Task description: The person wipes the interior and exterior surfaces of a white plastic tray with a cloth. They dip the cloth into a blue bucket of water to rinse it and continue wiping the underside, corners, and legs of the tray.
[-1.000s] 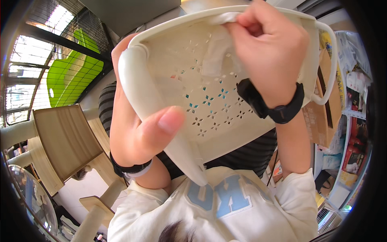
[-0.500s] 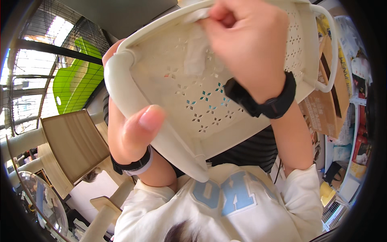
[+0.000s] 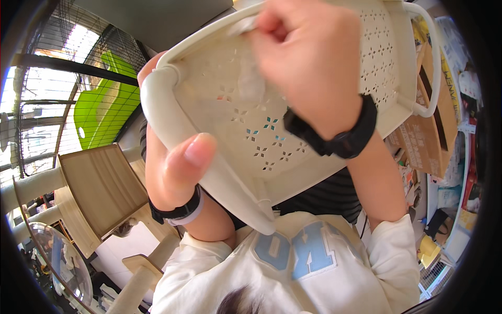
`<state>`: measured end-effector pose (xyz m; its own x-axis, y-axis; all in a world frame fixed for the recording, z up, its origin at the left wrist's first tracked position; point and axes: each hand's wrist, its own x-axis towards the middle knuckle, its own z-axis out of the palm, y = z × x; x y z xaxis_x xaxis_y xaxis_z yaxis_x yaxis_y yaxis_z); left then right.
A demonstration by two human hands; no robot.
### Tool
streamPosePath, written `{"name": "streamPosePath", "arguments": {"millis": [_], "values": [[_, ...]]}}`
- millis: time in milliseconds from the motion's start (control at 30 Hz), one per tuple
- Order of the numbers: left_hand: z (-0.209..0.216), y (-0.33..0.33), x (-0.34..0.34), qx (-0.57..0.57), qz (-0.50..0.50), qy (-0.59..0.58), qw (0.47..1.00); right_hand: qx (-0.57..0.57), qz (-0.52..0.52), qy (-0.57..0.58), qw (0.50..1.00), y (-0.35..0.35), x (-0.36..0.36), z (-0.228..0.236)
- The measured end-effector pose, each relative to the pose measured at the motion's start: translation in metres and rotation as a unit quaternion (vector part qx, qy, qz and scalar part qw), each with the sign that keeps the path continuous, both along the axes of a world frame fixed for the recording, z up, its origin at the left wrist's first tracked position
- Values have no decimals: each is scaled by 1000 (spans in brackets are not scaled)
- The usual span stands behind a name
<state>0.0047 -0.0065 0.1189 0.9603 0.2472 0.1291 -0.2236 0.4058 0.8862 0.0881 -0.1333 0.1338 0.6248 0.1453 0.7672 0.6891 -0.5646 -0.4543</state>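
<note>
A cream-white plastic basket (image 3: pixel 219 137), tilted toward me, has flower-shaped cut-outs over its bottom. My left hand (image 3: pixel 183 165) is closed around its curved left handle (image 3: pixel 166 102), thumb on top, the other fingers mostly hidden behind. Inside, near the far rim, my right hand (image 3: pixel 308 57) is bunched into a fist, pinching a white wipe (image 3: pixel 250 78). Part of the wipe pokes out by the fingertips and part hangs over the basket's surface, a little blurred. A second handle (image 3: pixel 433 63) stands at the basket's right end.
To the left are a wire cage (image 3: pixel 39 94) with a green plastic panel (image 3: pixel 102 112) and a cat tree with a beige platform (image 3: pixel 104 186). A cardboard box (image 3: pixel 426 138) and packed shelves (image 3: pixel 460 172) stand at the right. Dark striped fabric (image 3: pixel 319 196) lies below the basket.
My right hand has slid a little to the left along the far rim, with the wipe. My left hand keeps its hold on the handle. The whole view has shifted slightly.
</note>
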Motion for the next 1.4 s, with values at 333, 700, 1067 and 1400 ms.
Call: {"name": "streamPosePath", "arguments": {"millis": [333, 700, 1067, 1400], "values": [[0, 5, 0, 21, -10, -7, 1000, 90, -47, 139, 985, -15, -4, 11], [1, -3, 1, -5, 6, -3, 1000, -102, 70, -1, 992, 29, -11, 8], [-1, 1, 3, -29, -27, -18, 999, 7, -195, 112, 974, -35, 3, 10], [1, -2, 4, -53, -12, -4, 999, -38, 47, 82, 995, 17, -21, -5]]}}
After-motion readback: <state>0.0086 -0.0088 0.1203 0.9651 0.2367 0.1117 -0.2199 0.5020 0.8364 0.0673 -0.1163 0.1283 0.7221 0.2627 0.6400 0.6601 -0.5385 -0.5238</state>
